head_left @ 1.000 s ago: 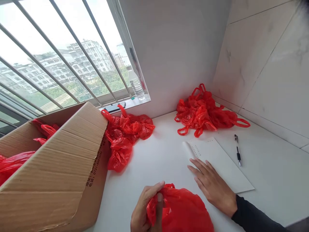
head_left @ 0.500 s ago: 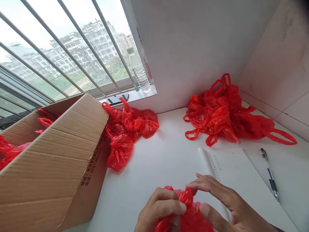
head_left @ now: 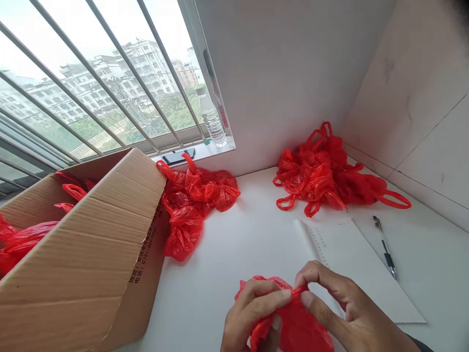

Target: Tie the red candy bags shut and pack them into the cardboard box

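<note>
A red plastic bag (head_left: 304, 322) is between my hands at the bottom of the head view, its lower part running out of the frame. My left hand (head_left: 252, 310) has its fingers wrapped round the bag's gathered top. Thumb and forefinger of my right hand (head_left: 333, 303) pinch a twisted bit of the same bag close to the left fingertips. What the bag contains, if anything, cannot be made out. Just beyond my right hand lies an open notebook (head_left: 351, 259) with rows of small writing on a page.
On the left stands an open cardboard box (head_left: 98, 239) with red bags inside. Tied red bags (head_left: 186, 215) lie beside it. A pile of red bags (head_left: 322, 171) sits by the wall. A pen (head_left: 385, 249) is right of the notebook. The sill holds a phone (head_left: 178, 156) and water bottle (head_left: 211, 120).
My right thumb and forefinger have closed on the bag's top, where they were apart before. Both hands shifted slightly right in view, and the camera has turned a little.
</note>
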{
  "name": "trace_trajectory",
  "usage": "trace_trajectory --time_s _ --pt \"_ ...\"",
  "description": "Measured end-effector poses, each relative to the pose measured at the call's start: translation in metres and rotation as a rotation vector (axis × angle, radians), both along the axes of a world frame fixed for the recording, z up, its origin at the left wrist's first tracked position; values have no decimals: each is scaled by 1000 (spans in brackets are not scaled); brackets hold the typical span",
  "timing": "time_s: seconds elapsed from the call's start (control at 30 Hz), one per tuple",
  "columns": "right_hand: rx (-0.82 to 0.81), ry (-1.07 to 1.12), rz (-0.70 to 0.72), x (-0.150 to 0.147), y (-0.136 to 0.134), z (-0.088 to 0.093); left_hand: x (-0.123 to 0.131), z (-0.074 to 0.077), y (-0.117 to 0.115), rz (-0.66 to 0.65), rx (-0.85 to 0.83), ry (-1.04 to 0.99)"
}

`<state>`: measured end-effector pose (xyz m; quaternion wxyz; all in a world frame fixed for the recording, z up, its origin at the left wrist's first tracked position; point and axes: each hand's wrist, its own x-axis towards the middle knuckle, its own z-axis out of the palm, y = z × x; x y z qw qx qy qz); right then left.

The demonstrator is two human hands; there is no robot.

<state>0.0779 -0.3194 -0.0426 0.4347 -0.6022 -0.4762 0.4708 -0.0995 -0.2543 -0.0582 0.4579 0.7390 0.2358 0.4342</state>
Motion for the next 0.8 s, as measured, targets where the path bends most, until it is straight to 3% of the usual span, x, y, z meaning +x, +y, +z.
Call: trace_trajectory --time_s 0.23,0.37,0.5,0.6,0.7,0.8 --pt "61 49 -53 -34 3 -1 -26 -25 -1 116 23 11" --pt "33 -72 -196 -37 7 -8 -53 -39 6 264 39 48" --pt "-10 -204 -379 -20 4 -31 -87 -56 11 390 -167 128" --pt "-17 -136 -422 -19 1 -45 -102 -62 10 441 -297 197" --pt "70 4 -436 -33 1 -49 -98 -61 9 393 -114 225" --pt "120 16 -356 -53 1 -53 -79 -62 9 214 193 322"
